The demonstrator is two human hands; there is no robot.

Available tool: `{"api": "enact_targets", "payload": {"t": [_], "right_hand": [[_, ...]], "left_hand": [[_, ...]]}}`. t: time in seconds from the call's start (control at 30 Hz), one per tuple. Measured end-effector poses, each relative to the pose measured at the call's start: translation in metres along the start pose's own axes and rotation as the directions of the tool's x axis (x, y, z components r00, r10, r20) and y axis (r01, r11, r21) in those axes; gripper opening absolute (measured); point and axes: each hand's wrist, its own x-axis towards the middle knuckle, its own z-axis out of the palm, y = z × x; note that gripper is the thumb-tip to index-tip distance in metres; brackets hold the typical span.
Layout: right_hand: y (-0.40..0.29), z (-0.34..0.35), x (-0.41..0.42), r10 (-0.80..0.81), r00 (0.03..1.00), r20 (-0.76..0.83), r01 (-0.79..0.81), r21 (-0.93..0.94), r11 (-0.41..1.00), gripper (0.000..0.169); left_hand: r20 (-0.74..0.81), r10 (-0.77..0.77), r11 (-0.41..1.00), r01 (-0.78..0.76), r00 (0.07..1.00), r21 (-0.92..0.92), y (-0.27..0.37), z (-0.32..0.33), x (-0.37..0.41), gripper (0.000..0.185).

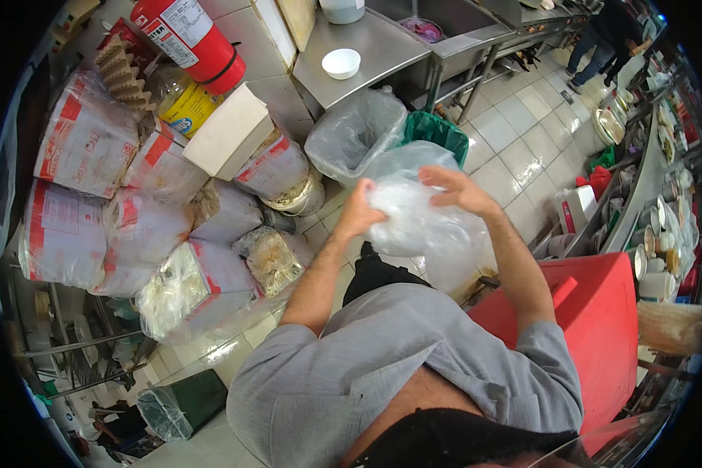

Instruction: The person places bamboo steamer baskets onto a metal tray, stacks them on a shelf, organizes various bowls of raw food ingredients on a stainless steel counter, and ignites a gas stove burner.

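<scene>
A translucent plastic bag (427,225), crumpled and partly spread, hangs in front of my body. My left hand (360,212) pinches its near-left side between thumb and fingers. On the other side, my right hand (457,190) is held with spread, slightly bent fingers over the bag's upper right part; it does not seem to grip the film. Just beyond the bag stands a waste bin with a clear plastic liner (357,131). A green-lined bin (439,134) is beside that one, partly hidden by the bag.
At left are stacked plastic-wrapped cartons (85,137), a white box (229,131) and a red fire extinguisher (193,44). A steel worktop (374,52) holds a white bowl (340,63). A red plastic surface (591,327) stands close at right. People (599,38) are far off along the aisle.
</scene>
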Motion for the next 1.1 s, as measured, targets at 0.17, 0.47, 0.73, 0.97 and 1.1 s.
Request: {"api": "enact_targets", "payload": {"t": [0.17, 0.47, 0.73, 0.97, 1.1], "right_hand": [[0.024, -0.064, 0.012, 0.184, 0.872, -0.454, -0.092, 0.217, 0.972, 0.047], [0.142, -0.043, -0.004, 0.669, 0.486, -0.562, -0.465, 0.482, 0.743, 0.036], [0.155, -0.025, 0.003, 0.743, 0.431, -0.512, -0.599, 0.453, 0.66, 0.034], [0.168, -0.056, 0.067, 0.669, 0.581, -0.464, -0.588, 0.329, 0.739, 0.034], [0.163, -0.062, 0.109, 0.593, 0.674, -0.44, -0.544, 0.246, 0.802, 0.033]], "left_hand": [[-0.332, -0.204, 0.974, 0.224, 0.921, 0.023, -0.092, -0.097, 0.053, 0.065], [-0.599, -0.211, 0.964, 0.264, 0.773, 0.002, -0.162, -0.116, 0.179, 0.066], [0.04, -0.179, 0.982, 0.176, 0.983, 0.069, -0.124, -0.147, 0.172, 0.068], [-0.342, -0.036, 0.997, 0.012, 0.939, -0.073, -0.014, -0.352, 0.019, 0.077], [-0.925, 0.237, 0.961, -0.21, 0.296, 0.179, 0.037, -0.447, -0.065, 0.074]]}}
